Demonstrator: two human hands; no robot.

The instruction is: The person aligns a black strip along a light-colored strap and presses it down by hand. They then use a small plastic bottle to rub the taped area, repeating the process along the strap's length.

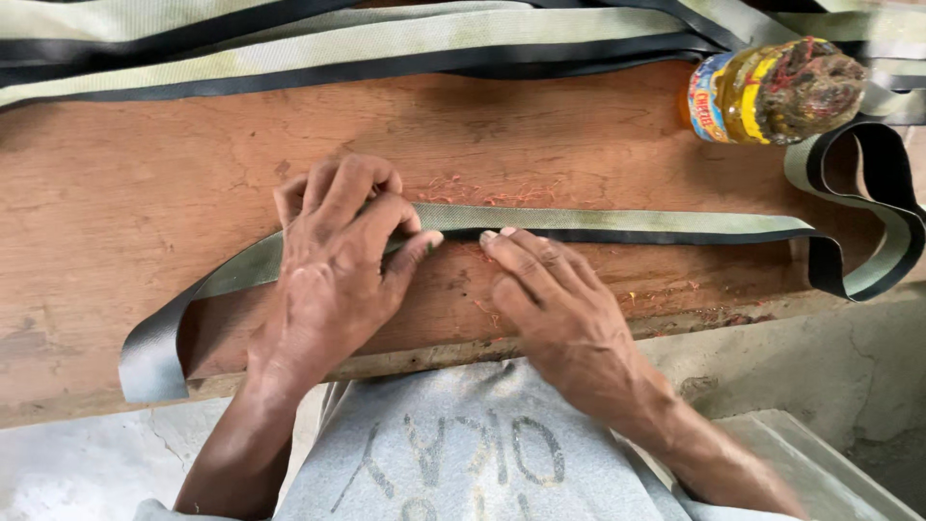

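While both hands press down on it, the long green strap (617,222) with the black edge lies flat across the middle of the wooden table (125,193). The left hand (333,275) sits at about nine o'clock from the middle, fingers bent and squeezed together on the strap. The right hand (550,299) sits at about four o'clock from it, fingers flat, with the tips touching the strap's black edge but not wrapped around it.

The strap could slip. It looks smooth, and the right hand only pushes with its fingertips, so a small tug may slide it crooked.

The far end loops off the table at three o'clock, and its weight might drag the strap sideways.

A sticky-looking jar (772,92) lies on its side at one o'clock. A bump could roll it onto the strap and make a mess.

More straps (289,48) lie piled at twelve o'clock and could get mixed up with this one.
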